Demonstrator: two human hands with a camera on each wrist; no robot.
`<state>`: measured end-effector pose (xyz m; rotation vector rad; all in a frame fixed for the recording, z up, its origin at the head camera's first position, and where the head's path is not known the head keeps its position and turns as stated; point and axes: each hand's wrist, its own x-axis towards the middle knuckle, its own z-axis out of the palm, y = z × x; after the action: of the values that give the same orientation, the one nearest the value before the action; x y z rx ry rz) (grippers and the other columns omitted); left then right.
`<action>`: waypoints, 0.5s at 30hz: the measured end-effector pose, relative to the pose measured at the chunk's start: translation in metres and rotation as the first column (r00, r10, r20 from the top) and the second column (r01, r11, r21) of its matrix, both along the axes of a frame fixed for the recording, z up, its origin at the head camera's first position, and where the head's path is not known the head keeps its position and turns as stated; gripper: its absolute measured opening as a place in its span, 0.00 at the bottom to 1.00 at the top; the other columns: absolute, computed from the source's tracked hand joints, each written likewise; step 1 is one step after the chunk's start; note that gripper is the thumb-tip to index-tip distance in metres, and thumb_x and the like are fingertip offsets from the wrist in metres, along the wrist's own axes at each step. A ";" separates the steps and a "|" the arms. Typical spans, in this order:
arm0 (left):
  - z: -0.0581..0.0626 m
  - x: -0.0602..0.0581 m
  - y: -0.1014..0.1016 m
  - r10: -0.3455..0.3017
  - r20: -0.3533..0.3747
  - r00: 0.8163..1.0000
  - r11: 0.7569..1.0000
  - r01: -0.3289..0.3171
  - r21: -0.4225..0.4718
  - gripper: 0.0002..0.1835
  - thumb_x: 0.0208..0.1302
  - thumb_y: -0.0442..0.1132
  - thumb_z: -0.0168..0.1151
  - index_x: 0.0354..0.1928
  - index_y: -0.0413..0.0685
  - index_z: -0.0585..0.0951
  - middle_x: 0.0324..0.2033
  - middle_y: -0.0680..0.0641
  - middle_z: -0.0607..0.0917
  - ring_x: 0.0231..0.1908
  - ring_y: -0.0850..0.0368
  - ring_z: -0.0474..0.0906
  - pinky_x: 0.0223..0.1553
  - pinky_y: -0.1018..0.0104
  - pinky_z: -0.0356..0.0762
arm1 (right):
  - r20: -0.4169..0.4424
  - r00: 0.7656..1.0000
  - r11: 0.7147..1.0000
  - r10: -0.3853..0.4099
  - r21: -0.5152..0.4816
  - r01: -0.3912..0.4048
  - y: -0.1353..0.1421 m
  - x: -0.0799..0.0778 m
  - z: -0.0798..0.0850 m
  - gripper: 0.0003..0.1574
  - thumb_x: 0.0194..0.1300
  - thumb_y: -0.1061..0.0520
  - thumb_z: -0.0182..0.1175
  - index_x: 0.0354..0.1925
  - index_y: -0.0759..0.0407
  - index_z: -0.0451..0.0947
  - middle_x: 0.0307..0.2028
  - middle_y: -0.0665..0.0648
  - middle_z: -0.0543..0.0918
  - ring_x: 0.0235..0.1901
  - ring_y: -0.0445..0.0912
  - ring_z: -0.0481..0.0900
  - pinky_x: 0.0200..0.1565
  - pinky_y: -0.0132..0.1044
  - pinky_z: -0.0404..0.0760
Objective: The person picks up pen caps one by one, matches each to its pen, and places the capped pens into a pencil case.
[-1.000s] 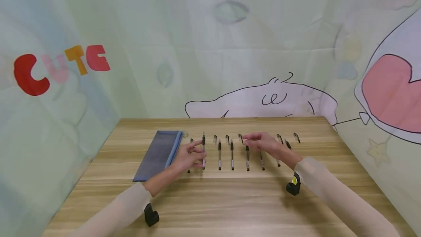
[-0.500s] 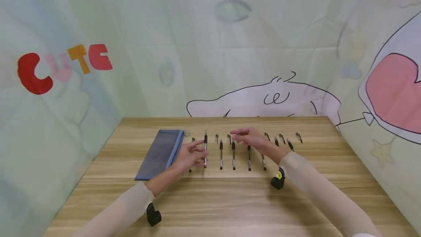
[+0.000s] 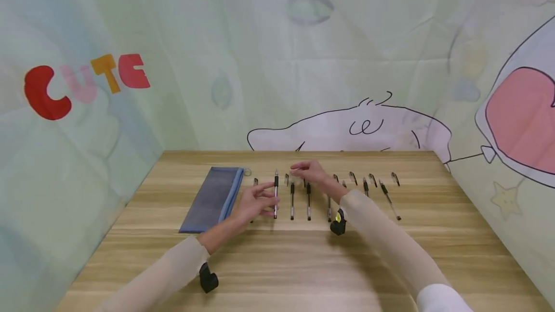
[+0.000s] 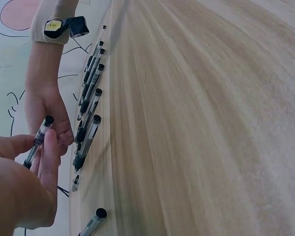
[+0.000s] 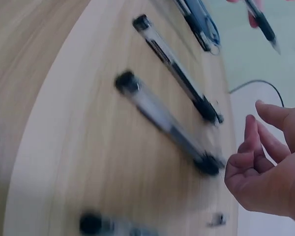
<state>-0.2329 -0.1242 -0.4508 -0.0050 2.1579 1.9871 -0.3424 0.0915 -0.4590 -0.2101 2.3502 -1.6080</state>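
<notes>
My left hand [image 3: 257, 202] pinches an uncapped black gel pen [image 3: 276, 195], held steeply with its writing tip up; the left wrist view shows its dark end cap between thumb and fingers. To the right, my right hand [image 3: 309, 172] hovers over the far end of the pen row. In the right wrist view, this hand [image 5: 265, 172] has thumb and fingertips apart and nothing between them. Just below it lie uncapped pens [image 3: 292, 203], tips pointing away. A small clear-and-black pen cap [image 3: 286, 179] lies left of its fingertips. Another pen [image 3: 256, 181] is partly hidden behind my left hand.
A blue-grey zip pouch [image 3: 208, 201] lies left of the left hand, its ring pull at the far corner. Several caps [image 3: 353, 178] line the back of the wooden table [image 3: 277, 264]. One pen [image 3: 391, 201] lies slanted at the right. A printed curtain [image 3: 191, 85] hangs behind.
My right hand has moved left along the row toward the left hand, uncovering pens and caps on the right. The left hand keeps its pen upright, nearly still.
</notes>
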 end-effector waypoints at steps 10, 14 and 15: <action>0.001 0.002 0.001 0.016 0.017 1.000 1.000 -0.016 -0.003 0.30 0.64 0.29 0.68 0.68 0.42 0.75 0.47 0.37 0.85 0.39 0.49 0.89 0.40 0.56 0.92 | -0.227 0.974 0.973 0.010 0.226 0.043 -0.024 -0.004 -0.009 0.19 0.69 0.55 0.66 0.52 0.67 0.84 0.43 0.64 0.88 0.36 0.47 0.81 0.34 0.30 0.78; 0.000 0.003 0.000 0.007 0.011 1.000 1.000 -0.007 -0.001 0.29 0.64 0.29 0.68 0.68 0.42 0.76 0.46 0.38 0.85 0.36 0.54 0.88 0.37 0.59 0.92 | -0.241 0.969 0.937 0.047 0.346 0.041 -0.028 -0.003 -0.009 0.21 0.68 0.52 0.68 0.51 0.66 0.85 0.45 0.63 0.89 0.35 0.46 0.82 0.32 0.29 0.79; 0.000 0.003 0.000 0.009 0.007 1.000 1.000 -0.009 -0.001 0.29 0.64 0.29 0.68 0.68 0.41 0.76 0.46 0.38 0.85 0.35 0.55 0.88 0.37 0.59 0.92 | -0.244 0.968 0.926 0.061 0.376 0.036 -0.029 -0.002 -0.009 0.21 0.68 0.51 0.68 0.50 0.66 0.85 0.45 0.63 0.90 0.33 0.45 0.82 0.31 0.29 0.79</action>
<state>-0.2298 -0.1239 -0.4511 -0.0215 2.1590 1.9876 -0.3449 0.0625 -0.4675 -0.3618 2.7885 -1.1418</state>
